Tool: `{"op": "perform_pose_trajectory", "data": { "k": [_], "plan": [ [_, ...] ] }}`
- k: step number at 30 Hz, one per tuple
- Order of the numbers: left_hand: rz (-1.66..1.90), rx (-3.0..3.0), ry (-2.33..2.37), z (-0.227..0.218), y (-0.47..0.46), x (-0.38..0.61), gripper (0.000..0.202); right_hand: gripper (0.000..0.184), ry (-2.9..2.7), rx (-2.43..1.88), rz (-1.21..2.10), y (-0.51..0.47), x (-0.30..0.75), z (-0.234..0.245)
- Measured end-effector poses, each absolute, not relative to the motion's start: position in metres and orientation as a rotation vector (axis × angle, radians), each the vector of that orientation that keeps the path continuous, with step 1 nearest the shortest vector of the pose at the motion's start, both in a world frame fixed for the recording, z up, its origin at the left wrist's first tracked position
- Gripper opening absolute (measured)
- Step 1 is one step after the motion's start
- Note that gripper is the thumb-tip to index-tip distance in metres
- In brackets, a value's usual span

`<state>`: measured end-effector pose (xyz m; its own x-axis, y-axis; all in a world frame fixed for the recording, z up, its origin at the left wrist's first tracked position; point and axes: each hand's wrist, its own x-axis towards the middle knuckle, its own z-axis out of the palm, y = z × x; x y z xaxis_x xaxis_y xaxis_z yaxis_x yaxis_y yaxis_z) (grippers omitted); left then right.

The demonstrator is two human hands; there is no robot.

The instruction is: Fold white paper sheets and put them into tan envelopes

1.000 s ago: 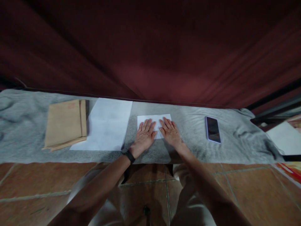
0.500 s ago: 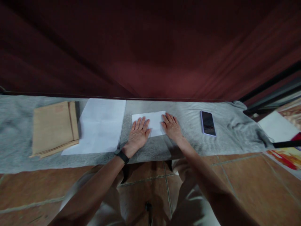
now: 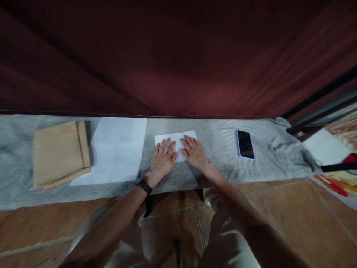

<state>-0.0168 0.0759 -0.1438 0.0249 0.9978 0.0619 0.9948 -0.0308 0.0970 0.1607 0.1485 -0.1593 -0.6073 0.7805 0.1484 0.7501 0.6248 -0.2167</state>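
Note:
A small folded white paper [image 3: 178, 137] lies on a grey cloth [image 3: 217, 167] in the middle of the view. My left hand [image 3: 161, 160] rests flat on its left part, fingers stretched out, with a black band on the wrist. My right hand [image 3: 193, 152] lies flat on the paper's right part, fingers spread. The two hands sit side by side and cover most of the sheet. Neither hand holds anything.
A larger white sheet [image 3: 117, 149] lies left of the hands, and a stack of brown envelopes [image 3: 60, 154] further left. A phone [image 3: 244, 144] lies face up to the right. A dark red curtain [image 3: 178, 56] hangs behind. Tiled floor [image 3: 292, 208] lies below.
My right hand slid left from the paper's right edge back onto the sheet beside my left hand. The view shifted slightly.

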Motion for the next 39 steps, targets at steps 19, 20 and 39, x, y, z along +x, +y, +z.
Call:
{"op": "perform_pose_trajectory", "data": {
  "k": [19, 20, 39],
  "plan": [
    [0.234, 2.155, 2.257, -0.149, 0.078, -0.029, 0.064, 0.055, -2.521, -1.49, 0.073, 0.166, 0.192, -0.16],
    [0.24, 2.149, 2.267, -0.15, 0.078, -0.029, 0.063, 0.055, -2.514, -1.495, 0.068, 0.167, 0.194, -0.16],
    [0.312, 2.25, 2.015, -0.138, 0.076, -0.009, 0.067, 0.052, -2.672, -1.197, 0.214, 0.145, 0.158, -0.158]
  ]
}}
